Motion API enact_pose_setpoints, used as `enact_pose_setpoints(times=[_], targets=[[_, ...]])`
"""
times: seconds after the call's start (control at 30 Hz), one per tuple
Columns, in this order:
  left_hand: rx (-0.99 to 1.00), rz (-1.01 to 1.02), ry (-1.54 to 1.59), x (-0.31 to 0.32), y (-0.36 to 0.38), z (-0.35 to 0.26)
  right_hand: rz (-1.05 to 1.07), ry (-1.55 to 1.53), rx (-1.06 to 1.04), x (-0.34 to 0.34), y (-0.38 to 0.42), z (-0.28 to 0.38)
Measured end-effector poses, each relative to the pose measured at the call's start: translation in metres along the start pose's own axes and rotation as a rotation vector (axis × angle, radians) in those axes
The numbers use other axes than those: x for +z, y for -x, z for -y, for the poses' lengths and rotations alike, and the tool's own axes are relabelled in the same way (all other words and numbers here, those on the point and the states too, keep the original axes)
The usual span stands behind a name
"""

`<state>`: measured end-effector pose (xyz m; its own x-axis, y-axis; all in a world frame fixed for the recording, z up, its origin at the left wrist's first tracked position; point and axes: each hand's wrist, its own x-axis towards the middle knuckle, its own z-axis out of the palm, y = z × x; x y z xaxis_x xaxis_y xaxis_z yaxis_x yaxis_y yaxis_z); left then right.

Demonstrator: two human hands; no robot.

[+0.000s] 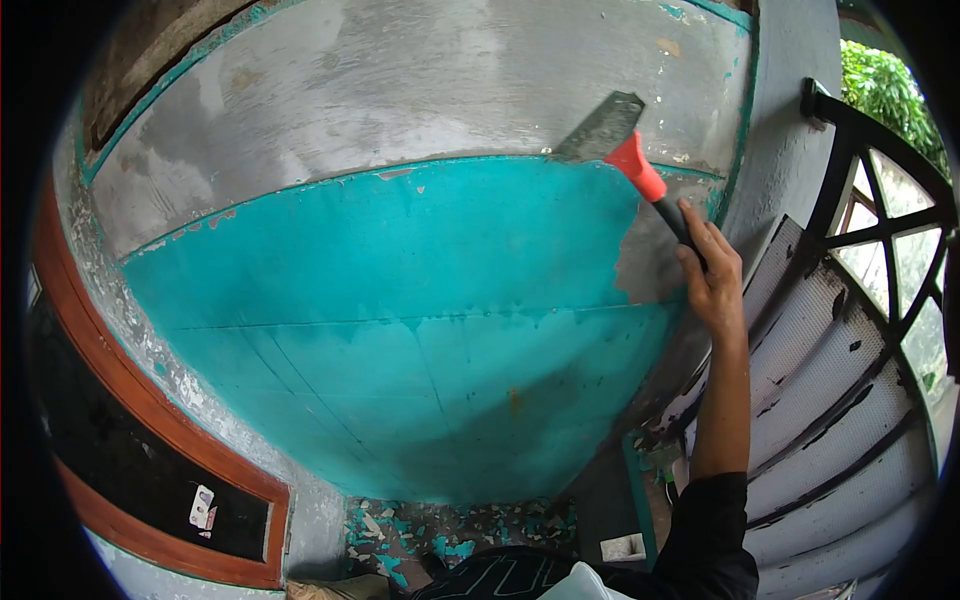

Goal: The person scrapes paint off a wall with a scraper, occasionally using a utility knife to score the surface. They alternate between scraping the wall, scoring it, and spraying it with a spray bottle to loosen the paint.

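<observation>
Timber frame point(150, 540), reddish brown around dark glass point(110, 410), stands at eight o'clock in your view, with a small sticker point(203, 508) on the pane. Paint flakes point(450, 535), turquoise and pale, lie scattered low at six o'clock. Turquoise wall point(400, 265) fills the middle, with a bare grey band point(370, 95) across twelve o'clock; the boundary between the two is chipped. Your left hand is out of view, so its state cannot be told. Scraper point(638, 168), red at the collar, sits between one and two o'clock, its blade point(603, 128) over that boundary at the lower corner; whether its edge bears on the surface cannot be told. A stripped grey patch point(650, 255) with a ragged margin lies just beside your right hand point(714, 275), at its nine o'clock. That hand, the only one shown and judged the nearer, has thumb and fingers wrapped around the dark handle. Governing relation: the blade lies toward eleven o'clock from the hand, the tool's long axis running from five to eleven, your forearm point(724, 410) trailing to six. A dark-barred gate point(850, 350) stands at three o'clock, beyond the forearm.
</observation>
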<state>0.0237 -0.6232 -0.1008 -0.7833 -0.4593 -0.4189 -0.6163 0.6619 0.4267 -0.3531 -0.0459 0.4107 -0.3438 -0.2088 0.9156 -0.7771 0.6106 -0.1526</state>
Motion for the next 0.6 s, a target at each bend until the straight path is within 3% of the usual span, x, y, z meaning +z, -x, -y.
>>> enact_pose_setpoints(times=[0.27, 0.43, 0.5, 0.6], targets=[[-0.181, -0.017, 0.045, 0.031, 0.04, 0.009, 0.037, 0.022, 0.018, 0.009, -0.007, 0.019], [-0.346, -0.081, 0.094, 0.006, 0.056, -0.025, 0.076, 0.027, -0.051, 0.04, -0.03, 0.051], [-0.254, -0.172, 0.115, -0.002, 0.044, -0.032, 0.063, 0.022, -0.107, 0.051, -0.034, 0.059], [-0.265, -0.148, 0.138, -0.018, 0.052, -0.058, 0.026, 0.048, -0.136, 0.057, -0.035, 0.062]])
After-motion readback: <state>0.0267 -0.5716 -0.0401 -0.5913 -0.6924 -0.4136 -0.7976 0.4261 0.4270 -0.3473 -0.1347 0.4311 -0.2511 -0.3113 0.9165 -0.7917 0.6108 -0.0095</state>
